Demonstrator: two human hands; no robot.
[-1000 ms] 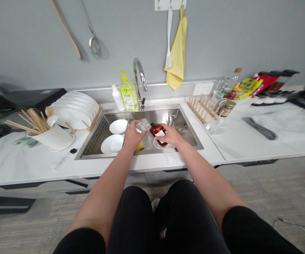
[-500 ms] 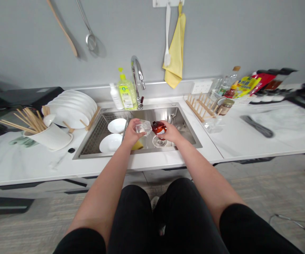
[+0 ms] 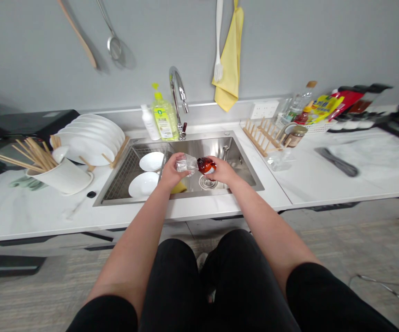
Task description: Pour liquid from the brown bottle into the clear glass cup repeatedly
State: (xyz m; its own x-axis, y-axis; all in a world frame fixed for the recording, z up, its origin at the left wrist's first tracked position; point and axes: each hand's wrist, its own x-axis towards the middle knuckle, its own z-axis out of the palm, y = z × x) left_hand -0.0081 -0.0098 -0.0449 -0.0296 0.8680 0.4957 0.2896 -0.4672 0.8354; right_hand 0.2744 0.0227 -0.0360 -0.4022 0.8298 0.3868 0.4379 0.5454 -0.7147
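Note:
Over the sink [image 3: 216, 190], my left hand [image 3: 171, 173] is closed around a clear glass [image 3: 187, 165], tilted with its mouth to the right. My right hand [image 3: 223, 170] grips a small reddish-brown bottle [image 3: 206, 165] with a pale label, lying nearly on its side. The bottle's neck points left, right at the glass's mouth; whether they touch I cannot tell. Below my left hand a yellow cloth or sponge [image 3: 179, 187] shows in the basin. Two white bowls [image 3: 144, 184] sit in the wire basket [image 3: 123, 180] on the sink's left side.
Behind the sink rise a chrome faucet [image 3: 176, 92], a green dish soap bottle [image 3: 164, 121] and a white bottle [image 3: 150, 123]. Racked white plates [image 3: 88, 143] and a chopstick holder [image 3: 64, 177] stand left. At right are a wooden rack [image 3: 265, 138], a jar [image 3: 295, 137] and tongs [image 3: 337, 162].
The bottle has tipped further to the left, and its neck is closer to the glass. The glass has turned its mouth more toward the bottle. The view has shifted slightly.

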